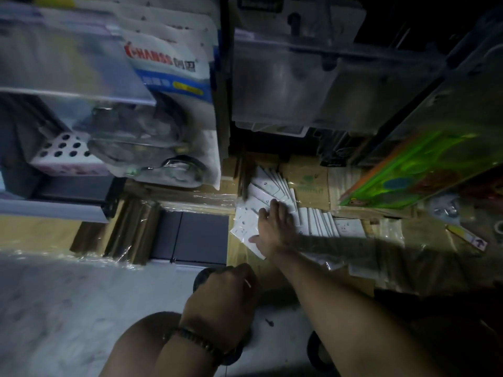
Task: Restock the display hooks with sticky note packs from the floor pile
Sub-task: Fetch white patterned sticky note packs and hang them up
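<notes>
Packs (265, 186) lie under the spread fingers (275, 205) of the right hand (272, 231), pickup seemingly starting; next calls for pinching one free.

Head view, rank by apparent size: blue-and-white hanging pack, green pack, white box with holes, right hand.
1. blue-and-white hanging pack: largest, though nearest the camera.
2. green pack: cut off by the frame edge.
3. white box with holes and right hand: look alike, box partly hidden; unranked.
</notes>
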### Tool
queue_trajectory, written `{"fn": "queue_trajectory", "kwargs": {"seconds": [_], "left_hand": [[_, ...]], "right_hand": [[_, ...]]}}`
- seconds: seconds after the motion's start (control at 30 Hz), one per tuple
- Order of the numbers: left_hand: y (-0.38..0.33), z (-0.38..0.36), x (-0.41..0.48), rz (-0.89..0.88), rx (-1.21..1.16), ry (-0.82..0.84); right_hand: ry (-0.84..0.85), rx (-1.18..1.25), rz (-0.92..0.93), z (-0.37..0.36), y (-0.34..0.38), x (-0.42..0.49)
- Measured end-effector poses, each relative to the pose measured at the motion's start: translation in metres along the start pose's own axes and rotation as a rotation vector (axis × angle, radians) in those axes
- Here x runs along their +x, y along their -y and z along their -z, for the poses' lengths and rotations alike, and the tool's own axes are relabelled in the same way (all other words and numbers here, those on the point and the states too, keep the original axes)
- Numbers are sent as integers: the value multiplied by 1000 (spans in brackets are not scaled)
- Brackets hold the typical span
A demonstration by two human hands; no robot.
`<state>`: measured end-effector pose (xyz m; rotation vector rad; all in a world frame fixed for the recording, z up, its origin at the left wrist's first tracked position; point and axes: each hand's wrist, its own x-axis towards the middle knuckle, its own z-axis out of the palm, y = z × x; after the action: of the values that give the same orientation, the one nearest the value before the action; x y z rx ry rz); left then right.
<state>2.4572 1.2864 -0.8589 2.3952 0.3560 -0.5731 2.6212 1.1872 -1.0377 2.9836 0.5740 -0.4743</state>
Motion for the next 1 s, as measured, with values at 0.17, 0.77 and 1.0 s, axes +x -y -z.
{"fn": "queue_trajectory", "kwargs": {"seconds": [0.17, 0.77, 1.0], "left_hand": [[1, 0, 0, -3, -17, -11], [-11, -12, 12, -35, -248, -33], [-33, -15, -11, -35, -792, -128]], "right_hand": [[-52, -23, -108, 5, 6, -2], [-117, 1220, -103, 93, -34, -136], [-78, 1414, -69, 129, -26, -186]]}}
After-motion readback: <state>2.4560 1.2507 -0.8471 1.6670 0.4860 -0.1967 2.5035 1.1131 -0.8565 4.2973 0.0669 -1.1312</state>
